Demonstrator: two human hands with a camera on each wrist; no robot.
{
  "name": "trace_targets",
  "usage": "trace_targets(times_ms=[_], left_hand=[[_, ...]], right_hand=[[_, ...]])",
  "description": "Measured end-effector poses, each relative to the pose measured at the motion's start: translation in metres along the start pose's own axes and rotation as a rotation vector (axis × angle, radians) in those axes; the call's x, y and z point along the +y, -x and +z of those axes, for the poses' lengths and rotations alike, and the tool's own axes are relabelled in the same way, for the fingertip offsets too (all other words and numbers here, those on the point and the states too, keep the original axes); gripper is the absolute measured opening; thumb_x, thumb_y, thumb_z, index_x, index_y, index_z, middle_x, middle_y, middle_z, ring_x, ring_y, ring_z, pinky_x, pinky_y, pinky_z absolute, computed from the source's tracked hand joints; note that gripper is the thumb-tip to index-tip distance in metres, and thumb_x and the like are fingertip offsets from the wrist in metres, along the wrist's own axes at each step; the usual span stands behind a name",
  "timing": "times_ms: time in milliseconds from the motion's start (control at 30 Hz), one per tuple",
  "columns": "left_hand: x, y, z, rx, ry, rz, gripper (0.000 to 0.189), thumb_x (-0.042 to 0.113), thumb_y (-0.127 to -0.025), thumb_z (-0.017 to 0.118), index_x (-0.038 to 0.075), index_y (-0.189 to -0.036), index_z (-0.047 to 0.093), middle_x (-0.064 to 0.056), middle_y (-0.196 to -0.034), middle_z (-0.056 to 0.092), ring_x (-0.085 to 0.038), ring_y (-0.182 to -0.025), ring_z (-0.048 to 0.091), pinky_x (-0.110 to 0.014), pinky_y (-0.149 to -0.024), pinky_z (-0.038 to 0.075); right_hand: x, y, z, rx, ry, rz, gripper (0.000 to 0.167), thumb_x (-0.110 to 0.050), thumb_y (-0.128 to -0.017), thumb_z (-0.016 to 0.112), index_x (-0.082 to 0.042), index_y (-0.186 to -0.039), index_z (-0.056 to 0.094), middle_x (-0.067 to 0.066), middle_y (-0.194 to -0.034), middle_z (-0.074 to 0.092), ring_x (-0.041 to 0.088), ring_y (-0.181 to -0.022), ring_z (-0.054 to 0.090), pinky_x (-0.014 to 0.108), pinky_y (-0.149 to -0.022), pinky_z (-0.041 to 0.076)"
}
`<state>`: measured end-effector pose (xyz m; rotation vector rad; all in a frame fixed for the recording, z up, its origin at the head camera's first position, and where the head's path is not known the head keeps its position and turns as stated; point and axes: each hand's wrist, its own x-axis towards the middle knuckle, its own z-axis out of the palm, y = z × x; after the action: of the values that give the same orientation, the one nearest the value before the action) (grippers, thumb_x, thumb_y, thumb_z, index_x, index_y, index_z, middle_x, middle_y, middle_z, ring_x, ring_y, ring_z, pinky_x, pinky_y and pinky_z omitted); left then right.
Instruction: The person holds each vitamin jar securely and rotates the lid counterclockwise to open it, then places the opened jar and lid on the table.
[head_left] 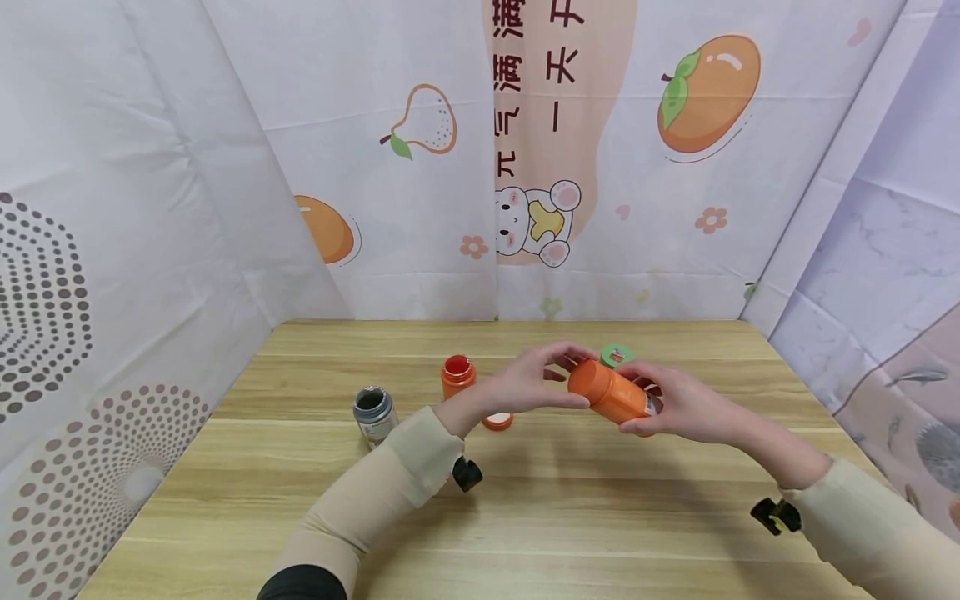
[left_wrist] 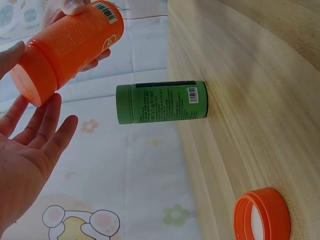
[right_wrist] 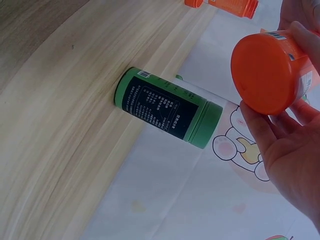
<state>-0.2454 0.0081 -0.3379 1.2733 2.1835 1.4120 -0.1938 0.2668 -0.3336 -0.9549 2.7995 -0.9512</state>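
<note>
An orange bottle (head_left: 624, 397) is held tilted above the table, its orange cap (head_left: 588, 382) on and toward the left. My right hand (head_left: 686, 406) grips it near the base, thumb on one side and fingers on the other. My left hand (head_left: 525, 385) has its thumb and fingertips about the cap, as the left wrist view shows. Just beyond the bottle stands a green bottle (left_wrist: 162, 103) with its lid on, upright on the table.
Left of the hands are an uncapped orange bottle (head_left: 457, 377) and an uncapped grey jar (head_left: 373, 410). A loose orange cap (head_left: 497, 422) lies on the wooden table (head_left: 570, 517) beneath my left wrist. Printed cloth (head_left: 420, 208) hangs behind and at both sides.
</note>
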Motion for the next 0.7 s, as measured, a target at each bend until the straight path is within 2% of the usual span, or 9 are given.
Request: trace_targets(times_ms=[233,467,700], left_hand=[[0.002,0.000,0.001,0.001,-0.032,-0.019,0.058,0.020,-0.082,0.080,0.013,-0.132,0.053,0.006,-0.123,0.056,-0.009,-0.108,0.054,-0.029,-0.093,0.047],[0.007,0.002,-0.007,0.007,-0.027,0.022,0.064,0.013,-0.080,0.081,0.011,-0.136,0.049,0.002,-0.132,0.054,-0.007,-0.114,0.052,-0.028,-0.095,0.044],[0.006,0.003,-0.009,-0.025,-0.023,0.067,0.060,0.010,-0.081,0.079,0.009,-0.134,0.051,0.004,-0.129,0.055,-0.007,-0.114,0.052,-0.028,-0.095,0.045]], right_hand=[[0.002,0.000,0.001,0.000,0.004,0.008,0.063,-0.034,-0.075,0.085,-0.010,-0.125,0.056,-0.004,-0.101,0.061,0.015,-0.088,0.057,0.029,-0.072,0.050],[0.003,0.000,0.001,0.007,0.006,0.004,0.060,-0.029,-0.075,0.086,-0.011,-0.124,0.056,-0.005,-0.100,0.061,0.014,-0.089,0.058,0.030,-0.075,0.051],[0.003,0.000,0.001,0.011,0.016,-0.004,0.060,-0.031,-0.075,0.085,-0.011,-0.123,0.057,-0.005,-0.099,0.061,0.013,-0.088,0.058,0.029,-0.073,0.051]])
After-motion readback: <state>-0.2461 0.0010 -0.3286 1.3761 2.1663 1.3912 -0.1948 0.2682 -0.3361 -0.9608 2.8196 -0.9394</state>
